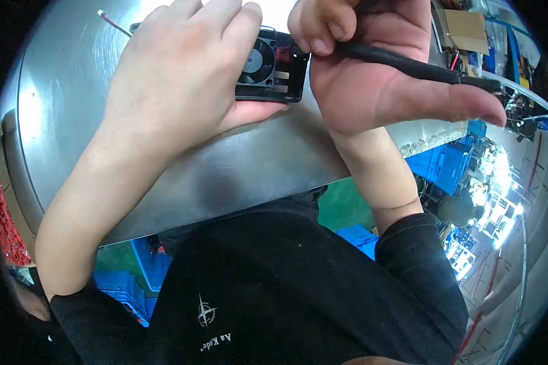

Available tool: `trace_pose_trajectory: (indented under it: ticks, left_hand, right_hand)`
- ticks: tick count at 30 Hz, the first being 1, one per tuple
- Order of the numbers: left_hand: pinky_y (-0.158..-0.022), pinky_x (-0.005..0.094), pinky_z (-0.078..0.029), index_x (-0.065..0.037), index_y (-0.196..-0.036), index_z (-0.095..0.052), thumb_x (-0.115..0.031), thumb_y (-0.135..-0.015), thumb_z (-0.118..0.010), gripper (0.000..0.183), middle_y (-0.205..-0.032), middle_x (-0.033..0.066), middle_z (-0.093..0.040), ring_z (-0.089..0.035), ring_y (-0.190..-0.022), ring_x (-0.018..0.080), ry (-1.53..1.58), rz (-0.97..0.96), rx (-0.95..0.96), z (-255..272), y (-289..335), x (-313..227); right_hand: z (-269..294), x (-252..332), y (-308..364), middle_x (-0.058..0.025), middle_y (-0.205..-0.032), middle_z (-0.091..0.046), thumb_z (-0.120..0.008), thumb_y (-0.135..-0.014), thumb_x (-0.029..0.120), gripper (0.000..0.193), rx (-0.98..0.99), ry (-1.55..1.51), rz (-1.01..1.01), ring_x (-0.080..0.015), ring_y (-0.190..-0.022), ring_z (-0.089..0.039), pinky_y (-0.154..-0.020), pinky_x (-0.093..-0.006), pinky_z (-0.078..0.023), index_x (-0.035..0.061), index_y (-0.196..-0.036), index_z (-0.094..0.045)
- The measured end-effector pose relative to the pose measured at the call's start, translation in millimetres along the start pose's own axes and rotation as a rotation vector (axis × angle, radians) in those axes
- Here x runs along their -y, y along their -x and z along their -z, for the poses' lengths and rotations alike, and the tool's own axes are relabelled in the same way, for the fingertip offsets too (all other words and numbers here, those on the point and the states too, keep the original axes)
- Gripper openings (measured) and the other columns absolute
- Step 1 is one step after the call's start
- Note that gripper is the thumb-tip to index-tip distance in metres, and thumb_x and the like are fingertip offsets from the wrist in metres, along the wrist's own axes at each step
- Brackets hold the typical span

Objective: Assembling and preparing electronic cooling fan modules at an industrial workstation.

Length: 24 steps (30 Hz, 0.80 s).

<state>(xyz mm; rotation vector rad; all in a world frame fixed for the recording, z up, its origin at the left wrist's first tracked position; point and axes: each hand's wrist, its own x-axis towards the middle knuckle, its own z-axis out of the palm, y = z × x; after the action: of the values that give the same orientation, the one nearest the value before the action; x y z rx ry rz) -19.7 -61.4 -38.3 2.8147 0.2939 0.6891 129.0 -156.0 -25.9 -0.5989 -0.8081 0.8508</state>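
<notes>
A black rectangular housing (274, 95) with a small black cooling fan (259, 62) in it lies on the metal table. Its left part is covered by my left hand (182, 55), whose fingers and thumb grip it from above and from the near side. My right hand (371, 79) is close to the housing's right end, palm turned up, fingers curled and thumb stretched out to the right. Across that palm runs a black rod-like tool (402, 61), held by the curled fingers. Whether its tip touches the housing is hidden. A thin wire with a white plug (111, 21) sticks out beyond my left hand.
The shiny metal table (256, 164) has its near edge just before my body. A pale tube (526, 94) runs off near the tool's right end. Blue crates (441, 164) stand below at right, more at lower left. A cardboard box (466, 30) is at upper right.
</notes>
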Motion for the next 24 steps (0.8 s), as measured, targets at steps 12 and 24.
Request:
trace_pose_trajectory:
  ticks: [12,24]
  left_hand:
    - [-0.076,0.0451,-0.052,-0.009,-0.095,-0.059,-0.046,-0.071,-0.083,0.05,-0.098,0.0102,-0.058,-0.061,-0.087,0.0326,-0.041,0.149,-0.001,-2,9,-20]
    - [-0.08,0.0397,-0.052,0.001,-0.127,-0.061,-0.061,-0.071,-0.081,0.086,-0.101,0.0118,-0.061,-0.062,-0.089,0.0284,-0.123,0.073,0.076,7,0,-10]
  right_hand:
    - [-43,10,9,-0.002,-0.073,-0.05,-0.055,-0.1,0.055,0.052,-0.233,0.614,-0.181,-0.01,-0.061,-0.044,-0.057,-0.0238,-0.036,0.0033,-0.104,-0.056]
    - [13,37,-36,-0.0027,-0.075,-0.05,-0.021,-0.07,0.108,0.119,-0.017,0.924,-0.18,-0.0134,-0.06,-0.045,-0.057,-0.0284,-0.038,0.003,-0.114,-0.057]
